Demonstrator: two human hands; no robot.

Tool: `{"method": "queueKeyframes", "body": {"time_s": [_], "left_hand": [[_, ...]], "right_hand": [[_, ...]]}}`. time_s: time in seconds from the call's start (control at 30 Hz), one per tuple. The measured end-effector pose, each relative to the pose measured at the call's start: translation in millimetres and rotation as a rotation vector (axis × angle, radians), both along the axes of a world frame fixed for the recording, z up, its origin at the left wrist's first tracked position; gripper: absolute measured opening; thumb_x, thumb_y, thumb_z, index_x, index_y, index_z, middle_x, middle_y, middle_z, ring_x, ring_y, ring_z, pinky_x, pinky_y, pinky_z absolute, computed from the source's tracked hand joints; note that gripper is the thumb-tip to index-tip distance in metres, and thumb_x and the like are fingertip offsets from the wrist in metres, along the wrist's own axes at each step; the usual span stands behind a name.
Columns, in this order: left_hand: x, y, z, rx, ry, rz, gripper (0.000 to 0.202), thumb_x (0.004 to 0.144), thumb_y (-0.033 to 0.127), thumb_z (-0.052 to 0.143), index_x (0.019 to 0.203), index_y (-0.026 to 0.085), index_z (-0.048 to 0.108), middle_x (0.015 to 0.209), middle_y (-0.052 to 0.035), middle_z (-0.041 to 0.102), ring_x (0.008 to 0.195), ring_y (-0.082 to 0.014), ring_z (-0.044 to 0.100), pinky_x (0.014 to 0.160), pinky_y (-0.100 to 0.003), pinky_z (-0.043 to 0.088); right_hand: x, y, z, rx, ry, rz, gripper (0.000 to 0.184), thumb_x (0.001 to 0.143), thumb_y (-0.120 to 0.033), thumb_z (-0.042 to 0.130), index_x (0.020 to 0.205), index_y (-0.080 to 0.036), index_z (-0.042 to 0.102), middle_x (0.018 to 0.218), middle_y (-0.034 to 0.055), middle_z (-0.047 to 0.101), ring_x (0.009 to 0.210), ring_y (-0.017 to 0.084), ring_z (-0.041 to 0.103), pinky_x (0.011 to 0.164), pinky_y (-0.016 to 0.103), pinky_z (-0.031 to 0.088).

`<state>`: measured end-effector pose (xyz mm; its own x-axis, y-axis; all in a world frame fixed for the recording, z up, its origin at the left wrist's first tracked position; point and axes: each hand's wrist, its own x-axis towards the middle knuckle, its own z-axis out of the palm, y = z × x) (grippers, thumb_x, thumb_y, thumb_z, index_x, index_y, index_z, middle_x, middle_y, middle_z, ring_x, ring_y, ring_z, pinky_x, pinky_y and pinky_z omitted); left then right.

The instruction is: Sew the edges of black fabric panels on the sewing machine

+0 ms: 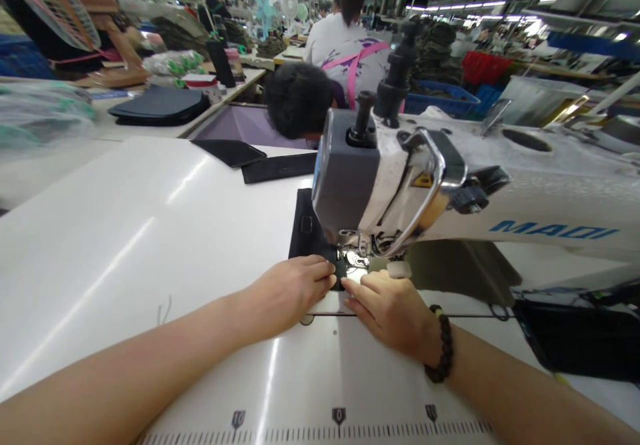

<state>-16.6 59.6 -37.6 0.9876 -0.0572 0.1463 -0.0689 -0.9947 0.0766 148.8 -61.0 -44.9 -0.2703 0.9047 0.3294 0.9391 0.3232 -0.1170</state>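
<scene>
Both hands (287,292) (393,308) palm-down, close together

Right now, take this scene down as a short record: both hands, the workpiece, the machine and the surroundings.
Left hand: fingers resting on the black piece
Right hand: index fingertip at the black piece's near right edge, contact unclear; dark beaded bracelet at the wrist
Workpiece: black piece, partly beneath the sewing machine's head
Machine: sewing machine, marked MAQI
Surface: white table, ruler scale along the near edge
Beyond: two more black pieces on the table
Background: person in a white top, pink strap across the back
</scene>
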Motion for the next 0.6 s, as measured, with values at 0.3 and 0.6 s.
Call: {"method": "queueKeyframes", "body": {"time_s": [0.3,0.6], "left_hand": [[10,11,-1.7,-0.024,-0.035,0.085,0.018,0.088,0.014,0.04,0.09,0.009,0.057,0.095,-0.0093,0.055,0.099,-0.0202,0.049,0.089,-0.031,0.041],[16,16,-4.0,-0.036,-0.108,0.158,0.018,0.087,0.016,0.043,0.095,0.008,0.057,0.096,-0.0092,0.056,0.091,-0.0193,0.051,0.086,-0.029,0.042]], "right_hand": [[-2,5,-3.2,-0.144,0.021,-0.185,0.026,0.082,-0.024,0.051,0.106,-0.017,0.058,0.083,0.0055,0.064,0.076,0.017,0.057,0.066,0.025,0.039],[-3,4,-1.5,-0.205,0.019,-0.202,0.027,0.083,-0.026,0.049,0.107,-0.018,0.057,0.082,0.0058,0.063,0.078,0.018,0.058,0.065,0.026,0.041]]}}
